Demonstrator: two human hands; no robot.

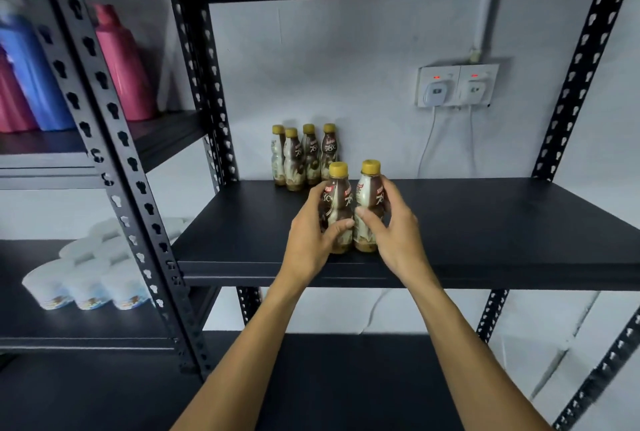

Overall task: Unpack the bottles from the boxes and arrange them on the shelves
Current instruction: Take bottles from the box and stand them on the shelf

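My left hand (pixel 311 233) curls round the left bottle (pixel 337 200), my right hand (pixel 393 233) round the right bottle (pixel 369 193), both upright on the shelf (pixel 485 223); I judge them light, stiff, slick: grip mid-body.

A stockroom or shop storeroom: black slotted-steel shelving (pixel 450 223) holds grouped drink bottles (pixel 304 157), detergent jugs (pixel 121 63) upper left, white tubs (pixel 86 278) lower left.
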